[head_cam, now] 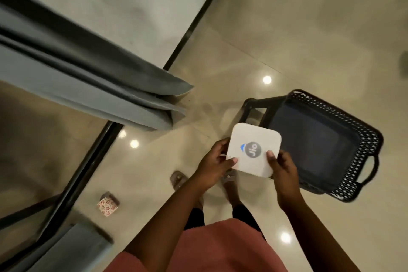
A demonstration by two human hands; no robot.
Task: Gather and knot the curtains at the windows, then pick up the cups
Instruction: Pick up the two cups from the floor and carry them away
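Hands meet over the floor in the head view, both holding a white square box (254,150) that bears a round grey "Jio" mark. The left hand (213,164) grips the box's left edge, its thumb laid across the top near corner and its fingers curled underneath. The right hand (282,168) pinches the near right corner, thumb pressed on top beside the mark, fingers hidden below. Just right of the box and partly behind it, a black perforated basket (362,146) with loop handles stands on the glossy beige floor (309,40). A grey-blue curtain (92,81) hangs in loose folds at the far left, its hem just above the floor beside a dark window frame (88,165). A small cup (107,203) with a red flower pattern lies tipped on the floor near left, well apart from both hands. A pink garment (209,249) fills the near edge, with sandalled feet showing beneath the box.
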